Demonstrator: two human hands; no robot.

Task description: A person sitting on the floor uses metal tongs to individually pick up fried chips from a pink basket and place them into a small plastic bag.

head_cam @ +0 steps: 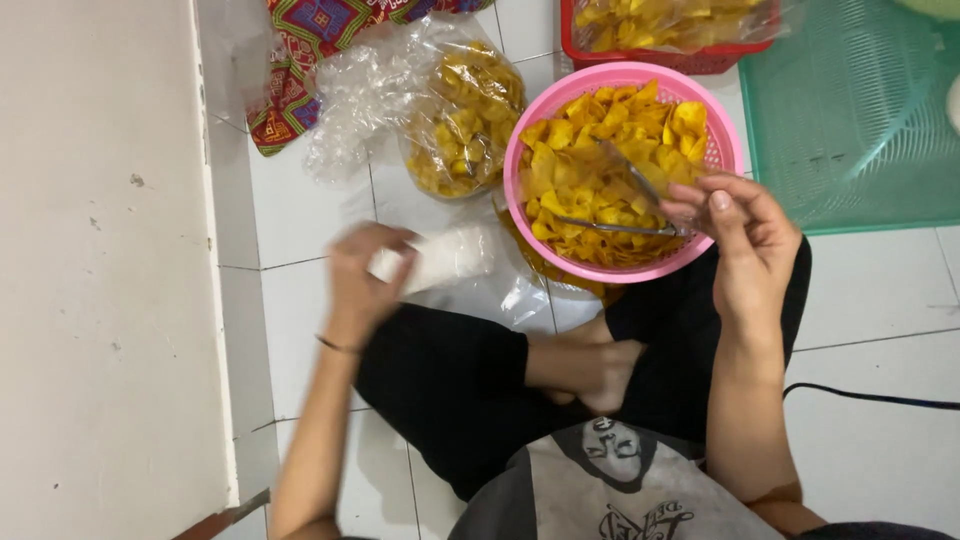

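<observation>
A pink round basket (522, 215) full of yellow chips (585, 175) rests in front of my crossed legs. My right hand (740, 235) grips metal tongs (625, 205) whose tips lie in the chips. My left hand (362, 275), blurred, holds a small clear plastic bag (445, 258) low over the white tiled floor, left of the basket.
A large clear bag of yellow chips (465, 115) lies behind my left hand. A red basket with more chips (665, 35) and a green plastic tray (860, 120) sit at the back right. A white wall (100, 270) runs along the left. A black cable (870, 398) crosses the floor at right.
</observation>
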